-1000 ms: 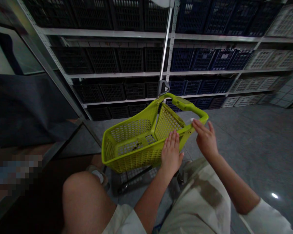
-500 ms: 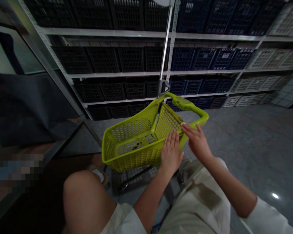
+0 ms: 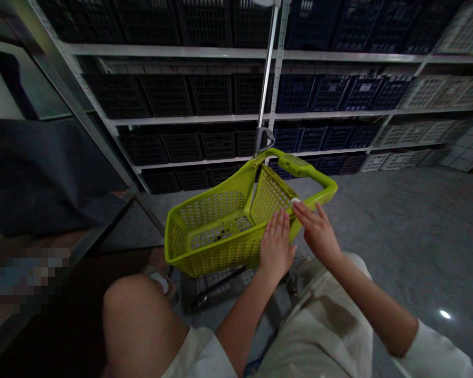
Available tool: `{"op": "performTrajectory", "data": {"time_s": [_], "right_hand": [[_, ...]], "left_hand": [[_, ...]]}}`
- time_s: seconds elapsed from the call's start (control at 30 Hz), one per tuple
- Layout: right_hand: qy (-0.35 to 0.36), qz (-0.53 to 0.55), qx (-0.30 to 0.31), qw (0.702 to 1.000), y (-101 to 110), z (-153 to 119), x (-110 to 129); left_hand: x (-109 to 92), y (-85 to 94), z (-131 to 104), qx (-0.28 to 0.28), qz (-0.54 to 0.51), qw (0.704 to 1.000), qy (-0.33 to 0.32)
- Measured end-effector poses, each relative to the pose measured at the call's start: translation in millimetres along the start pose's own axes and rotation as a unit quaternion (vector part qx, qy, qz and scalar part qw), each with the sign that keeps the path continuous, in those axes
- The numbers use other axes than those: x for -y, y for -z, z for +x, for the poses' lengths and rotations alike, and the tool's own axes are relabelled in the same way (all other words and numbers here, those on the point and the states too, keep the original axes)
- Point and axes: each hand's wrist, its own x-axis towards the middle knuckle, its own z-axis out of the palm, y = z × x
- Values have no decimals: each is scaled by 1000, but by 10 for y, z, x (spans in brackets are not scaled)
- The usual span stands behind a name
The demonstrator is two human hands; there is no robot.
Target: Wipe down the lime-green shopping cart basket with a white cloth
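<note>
Presently, the green cart (image 3: 220,254) stands at centre frame. The left hand (image 3: 275,249) lies flat against its near side, fingers straight, gripping nothing. The right hand (image 3: 319,233) extends its fingers at the rim (image 3: 232,238), white scrap (image 3: 295,200) at the tips (pinched or merely pressed, cannot tell). Advisable: brace left, keep scrap flat, press evenly.

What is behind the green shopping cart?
Behind the cart stand white shelves with black crates and blue crates. The cart covers part of the lowest row, so that part cannot be seen.
</note>
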Motion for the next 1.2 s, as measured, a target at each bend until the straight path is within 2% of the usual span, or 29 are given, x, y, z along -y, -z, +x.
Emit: {"op": "performTrajectory", "data": {"time_s": [0.03, 0.1, 0.2, 0.27, 0.33, 0.43, 0.5, 0.57, 0.67, 0.73, 0.8, 0.87, 0.93, 1.0, 1.1, 1.13, 1.2], "right_hand": [[33, 16, 19, 999, -9, -24, 70], [47, 24, 22, 998, 2, -47, -20], [-57, -17, -53, 997, 49, -27, -492], [-138, -42, -103, 984, 51, -12, -682], [-150, -43, -116, 981, 15, -24, -593], [-34, 9, -57, 998, -59, -96, -162], [38, 46, -9, 998, -75, -137, -2], [31, 54, -14, 998, -59, -144, -80], [-90, 23, -103, 990, -36, -111, -384], [-141, 10, -141, 980, -54, -100, -440], [-105, 26, -123, 987, -89, -121, -329], [-14, 56, -64, 996, -113, -161, -187], [30, 62, -24, 997, -104, -192, -171], [-18, 35, -52, 998, -72, -195, -301], [-125, -2, -149, 981, -38, -173, -497], [-127, 0, -161, 979, -37, -171, -500], [-64, 24, -124, 990, -50, -189, -413]], "left_hand": [[4, 5, 1, 1, 0, 1000, -1], [23, 10, -6, 1, 0, 1000, -12], [52, 1, -26, -1, 0, 1000, -26], [54, -10, -31, -2, 3, 1000, -25], [44, -14, -26, -3, 9, 1000, -20], [28, -5, -12, 1, 10, 1000, -16], [29, 5, -9, 3, 7, 1000, -18], [35, 11, -14, 2, 6, 1000, -22], [39, 5, -24, -3, 11, 1000, -25], [34, -3, -26, -9, 10, 1000, -23], [29, -8, -24, -15, 3, 1000, -20], [29, -7, -23, -16, -1, 1000, -18], [37, -2, -25, -12, 2, 1000, -21], [44, 1, -30, -8, 4, 1000, -26], [40, -1, -33, -7, 3, 1000, -24], [36, -3, -32, -7, 4, 1000, -21], [30, -4, -28, -8, 7, 1000, -17]]}}
